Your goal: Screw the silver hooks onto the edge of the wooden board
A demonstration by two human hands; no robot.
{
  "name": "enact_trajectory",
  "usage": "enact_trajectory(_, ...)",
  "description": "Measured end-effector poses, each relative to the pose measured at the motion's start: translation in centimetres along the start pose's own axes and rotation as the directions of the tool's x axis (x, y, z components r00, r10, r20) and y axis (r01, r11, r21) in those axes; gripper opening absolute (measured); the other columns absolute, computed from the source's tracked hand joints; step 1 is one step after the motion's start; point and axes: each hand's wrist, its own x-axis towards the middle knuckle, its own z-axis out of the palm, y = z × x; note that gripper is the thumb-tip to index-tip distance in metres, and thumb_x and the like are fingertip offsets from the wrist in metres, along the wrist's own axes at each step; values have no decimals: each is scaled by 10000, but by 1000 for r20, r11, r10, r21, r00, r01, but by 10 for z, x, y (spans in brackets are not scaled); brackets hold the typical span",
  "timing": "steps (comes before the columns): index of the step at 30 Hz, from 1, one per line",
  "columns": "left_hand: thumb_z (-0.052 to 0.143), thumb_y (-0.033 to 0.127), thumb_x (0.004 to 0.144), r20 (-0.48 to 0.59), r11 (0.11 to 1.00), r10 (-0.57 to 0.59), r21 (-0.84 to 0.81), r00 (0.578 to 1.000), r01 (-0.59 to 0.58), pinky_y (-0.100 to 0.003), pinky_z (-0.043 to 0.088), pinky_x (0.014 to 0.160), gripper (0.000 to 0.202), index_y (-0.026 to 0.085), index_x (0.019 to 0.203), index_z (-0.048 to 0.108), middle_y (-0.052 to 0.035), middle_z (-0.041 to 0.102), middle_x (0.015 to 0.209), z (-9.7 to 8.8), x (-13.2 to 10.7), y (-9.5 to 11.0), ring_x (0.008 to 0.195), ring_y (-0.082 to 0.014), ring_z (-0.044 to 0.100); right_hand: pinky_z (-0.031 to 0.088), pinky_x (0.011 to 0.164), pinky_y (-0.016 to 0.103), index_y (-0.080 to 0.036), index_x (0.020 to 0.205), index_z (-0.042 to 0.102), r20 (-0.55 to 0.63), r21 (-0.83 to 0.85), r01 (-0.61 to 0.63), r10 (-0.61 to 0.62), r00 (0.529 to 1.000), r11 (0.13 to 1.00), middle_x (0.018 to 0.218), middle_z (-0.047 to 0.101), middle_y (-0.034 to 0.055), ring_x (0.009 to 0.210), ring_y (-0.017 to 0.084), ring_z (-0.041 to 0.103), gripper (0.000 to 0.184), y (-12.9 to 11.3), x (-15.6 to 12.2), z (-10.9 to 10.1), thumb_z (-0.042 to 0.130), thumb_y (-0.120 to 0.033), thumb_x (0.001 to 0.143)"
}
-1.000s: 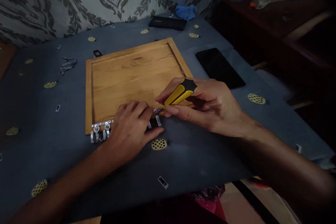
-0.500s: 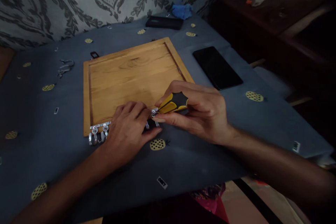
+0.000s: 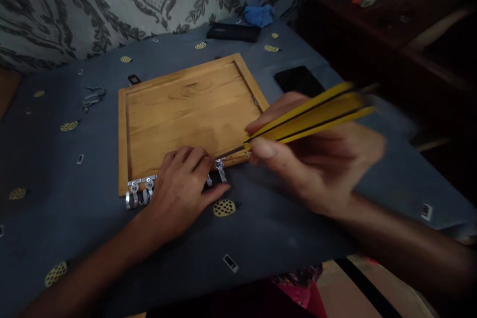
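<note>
A wooden board [image 3: 186, 109] with a raised rim lies on a blue-grey cloth [image 3: 261, 228]. Metal hooks [image 3: 137, 193] are fixed along its near edge. My left hand [image 3: 179, 191] rests over that edge with fingers curled down on a hook bracket [image 3: 220, 168], pressing it to the wood. My right hand [image 3: 316, 159] is raised and blurred by motion. It grips a yellow and black screwdriver [image 3: 309, 114], whose thin shaft points down-left toward the bracket.
A black phone [image 3: 298, 80] lies right of the board, partly behind my right hand. At the back are a dark flat box [image 3: 233, 32] and a blue cloth [image 3: 259, 14]. Loose metal hooks [image 3: 91, 97] sit at the left. Dark wooden furniture [image 3: 391, 35] stands to the right.
My right hand has lifted and drawn back to the right with the screwdriver, its tip now off the bracket screw. My left hand has stayed on the bracket.
</note>
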Motion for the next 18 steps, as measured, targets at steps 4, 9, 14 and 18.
enact_trajectory(4, 690, 421, 884, -8, 1000, -2, -13, 1000, 2, -460, 500, 793, 326, 142, 1052, 669, -92, 685, 1010, 0, 0, 0, 941, -299, 605, 502, 613, 345, -241, 833, 664, 5, -23, -80, 80, 997, 997, 757, 669, -8, 728, 179, 642, 63, -2, 6, -7, 670, -209, 887)
enact_trajectory(9, 657, 422, 909, -34, 1000, 13, -25, 999, -14, -463, 494, 813, 334, 145, 1096, 644, -104, 676, 1037, 2, -1, 0, 952, -297, 605, 490, 549, 346, -246, 710, 594, 181, -73, -54, 66, 981, 996, 688, 645, 7, 673, 193, 650, 213, 1, 7, -1, 703, -300, 884)
enact_trajectory(14, 662, 427, 904, -19, 1000, 4, -19, 1000, -4, -463, 493, 801, 323, 153, 1074, 636, -90, 663, 966, 1, -1, 0, 936, -297, 606, 464, 503, 316, -246, 747, 636, 198, -158, -24, 55, 979, 987, 695, 664, -1, 615, 163, 626, 192, 3, 3, 1, 712, -361, 881)
enact_trajectory(18, 671, 419, 898, -31, 1000, 8, -29, 999, -9, -472, 494, 792, 315, 150, 1058, 632, -87, 659, 962, 1, -1, 0, 929, -301, 604, 465, 510, 307, -244, 754, 641, 208, -164, -20, 55, 977, 986, 688, 653, -4, 615, 158, 623, 195, 5, 2, 1, 709, -375, 882)
